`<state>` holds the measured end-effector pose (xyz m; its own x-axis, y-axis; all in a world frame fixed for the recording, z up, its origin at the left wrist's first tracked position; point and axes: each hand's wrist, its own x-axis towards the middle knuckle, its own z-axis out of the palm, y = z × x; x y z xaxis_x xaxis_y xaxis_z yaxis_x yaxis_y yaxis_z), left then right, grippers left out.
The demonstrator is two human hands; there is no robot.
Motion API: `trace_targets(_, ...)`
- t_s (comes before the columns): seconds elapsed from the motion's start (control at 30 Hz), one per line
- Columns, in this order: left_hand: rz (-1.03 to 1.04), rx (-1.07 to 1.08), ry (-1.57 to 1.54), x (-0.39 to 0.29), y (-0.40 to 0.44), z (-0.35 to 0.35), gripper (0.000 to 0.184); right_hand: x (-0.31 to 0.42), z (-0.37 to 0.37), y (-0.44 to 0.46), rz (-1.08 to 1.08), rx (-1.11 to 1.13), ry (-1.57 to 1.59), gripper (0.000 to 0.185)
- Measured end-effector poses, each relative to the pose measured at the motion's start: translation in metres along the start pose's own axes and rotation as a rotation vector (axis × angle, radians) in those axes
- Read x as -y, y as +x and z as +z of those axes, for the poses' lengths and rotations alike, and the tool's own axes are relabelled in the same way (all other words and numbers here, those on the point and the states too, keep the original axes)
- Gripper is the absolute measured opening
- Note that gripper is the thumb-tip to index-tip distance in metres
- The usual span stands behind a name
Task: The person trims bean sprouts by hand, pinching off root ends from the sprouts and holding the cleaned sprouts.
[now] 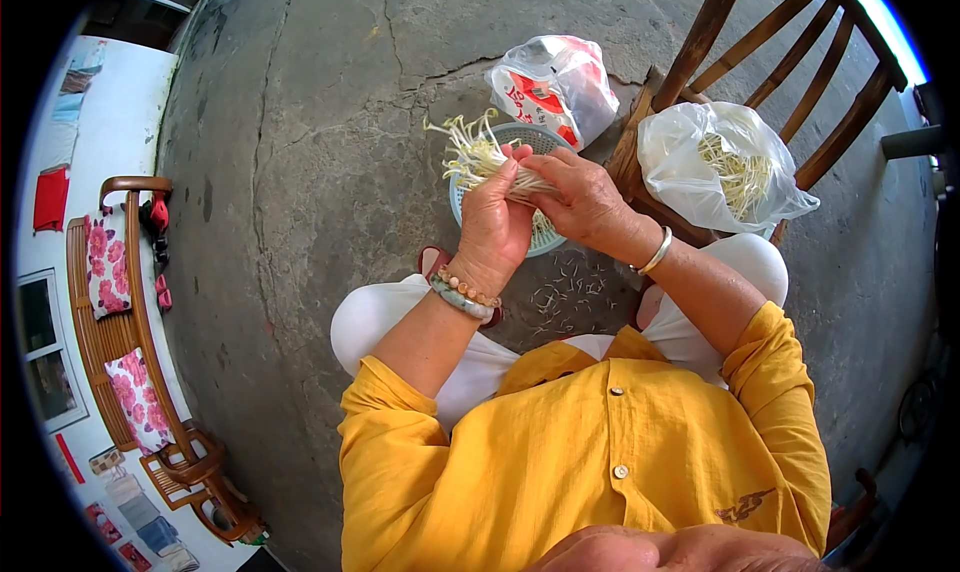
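A bunch of bean sprouts (468, 152) with pale stems and yellow heads is held between both hands, heads toward the left. My left hand (492, 217) is closed round the stems. My right hand (590, 200) has its fingers closed at the stems' other end. Below them on the floor stands a light blue plastic basket (462, 207), partly hidden by the hands, with some sprouts inside. Broken root ends (565, 292) lie scattered on the concrete between my feet.
On a wooden chair (640, 132) at the right sits an open clear bag (680, 137) of bean sprouts (742, 172). A white and red plastic bag (575, 82) stands behind the basket. Along the left wall is a wooden bench (95, 347) with flowered cushions (138, 397).
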<state>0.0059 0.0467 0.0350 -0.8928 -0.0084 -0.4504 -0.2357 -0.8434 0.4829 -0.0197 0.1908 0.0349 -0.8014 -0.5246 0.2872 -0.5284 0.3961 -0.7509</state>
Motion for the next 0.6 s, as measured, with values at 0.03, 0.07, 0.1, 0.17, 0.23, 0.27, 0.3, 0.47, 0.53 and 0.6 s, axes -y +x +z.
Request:
trace_targets(0.03,-0.010,-0.008,-0.003,-0.002,-0.001,0.000,0.021,-0.001,0.000,0.000,-0.015,-0.012,-0.001,0.049)
trace_targets(0.07,-0.032,0.007,-0.004,-0.004,0.000,-0.001,0.020,-0.002,0.001,0.001,-0.030,-0.024,-0.001,0.050)
trace_targets(0.1,-0.053,0.024,-0.006,-0.006,0.001,-0.004,0.019,-0.003,0.001,0.001,-0.045,-0.037,-0.002,0.051)
trace_targets(0.17,-0.075,0.039,-0.024,-0.007,0.002,-0.004,0.019,-0.002,0.000,0.002,-0.054,-0.043,-0.024,0.050)
trace_targets(0.23,-0.073,0.036,-0.057,-0.008,0.003,-0.004,0.018,-0.001,-0.001,0.002,-0.062,-0.039,-0.038,0.048)
trace_targets(0.27,-0.086,0.045,-0.058,-0.009,0.004,-0.005,0.018,-0.001,-0.003,0.003,-0.065,-0.033,-0.041,0.046)
trace_targets(0.3,-0.100,0.053,-0.059,-0.012,0.004,-0.006,0.018,-0.001,-0.004,0.003,-0.067,-0.027,-0.043,0.045)
trace_targets(0.47,-0.159,0.090,0.044,-0.018,0.003,-0.009,0.017,-0.006,-0.004,0.003,-0.111,-0.031,-0.054,0.042)
trace_targets(0.53,-0.204,0.093,0.058,-0.020,-0.001,-0.009,0.016,-0.006,-0.005,0.003,-0.098,-0.028,-0.073,0.041)
trace_targets(0.6,-0.202,0.042,0.071,-0.020,-0.002,-0.008,0.017,-0.003,-0.008,0.003,-0.051,-0.018,-0.102,0.041)
